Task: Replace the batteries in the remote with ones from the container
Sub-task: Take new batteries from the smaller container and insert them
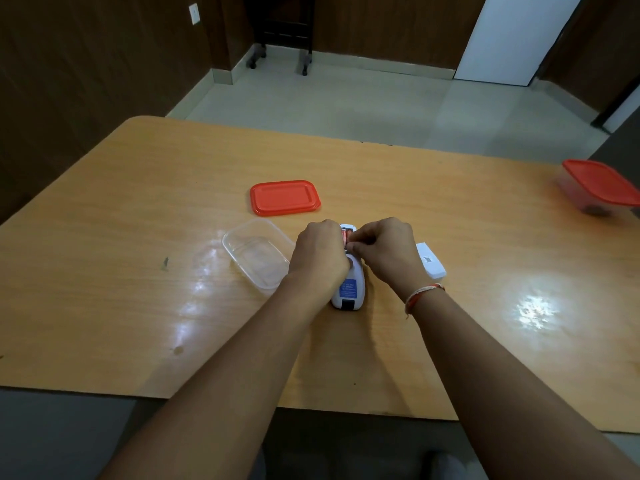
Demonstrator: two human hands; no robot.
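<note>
At the frame's centre our left hand (320, 252) grips the remote (349, 289). Our right hand (384, 251) fingers pinch a battery (347, 234) in it.

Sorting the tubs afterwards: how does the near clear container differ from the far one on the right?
The near container is open, its red lid lying apart on the table; the far container has its red lid on. The near one looks empty; the far one holds something dark. Both are clear rectangular tubs.
</note>
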